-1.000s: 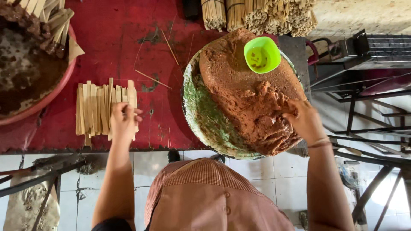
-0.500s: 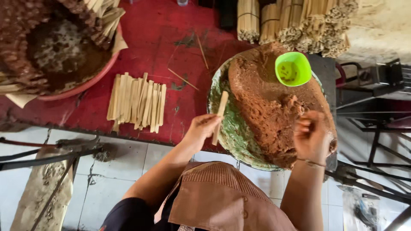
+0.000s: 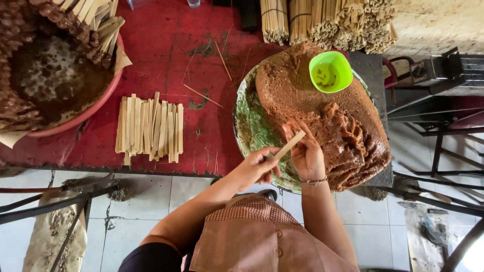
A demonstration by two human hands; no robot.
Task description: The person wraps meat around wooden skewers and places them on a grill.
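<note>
L hand (image 3: 255, 168) w/ stick (image 3: 289, 146)

Both forearms are bare from above the elbow down. The right hand (image 3: 307, 156) has a thin beaded bracelet (image 3: 315, 181) around its wrist, just behind the grip; the left hand (image 3: 254, 168) wears nothing. A dark short sleeve (image 3: 143, 257) covers the left upper arm. Over the front hangs a reddish-brown, finely checked cloth garment (image 3: 252, 236) with stitched hems and small buttons.
</note>
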